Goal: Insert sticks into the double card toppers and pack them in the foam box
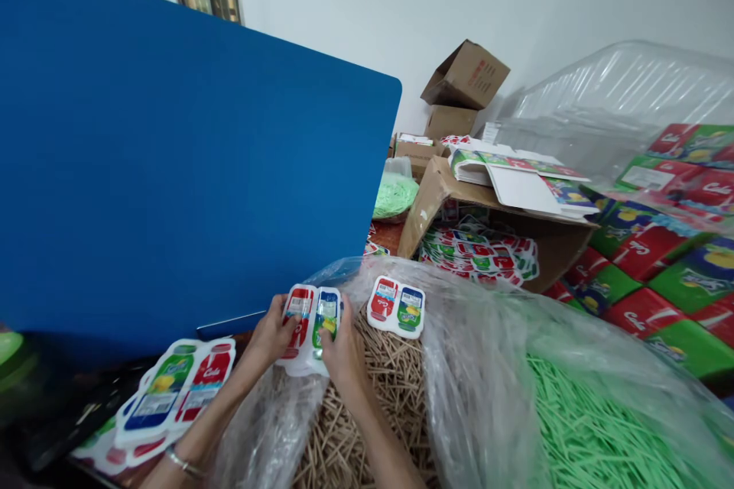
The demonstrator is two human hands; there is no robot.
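Note:
Both my hands grip a small stack of white printed cards (313, 318) showing red, blue and green drink bottles. My left hand (274, 336) pinches the stack's left edge, fingers closed. My right hand (342, 348) holds its right side, thumb on top. The stack is held just above a clear bag of wooden sticks (378, 390). A single matching card (397, 306) lies flat on the sticks to the right of my hands. More cards (175, 390) lie in a pile at the lower left.
A blue divider panel (172, 153) stands at the left. A clear bag of green sticks (585, 420) fills the lower right. An open cardboard box (436, 195) holds many printed cards behind. Colourful printed cartons (647, 275) are stacked at the right.

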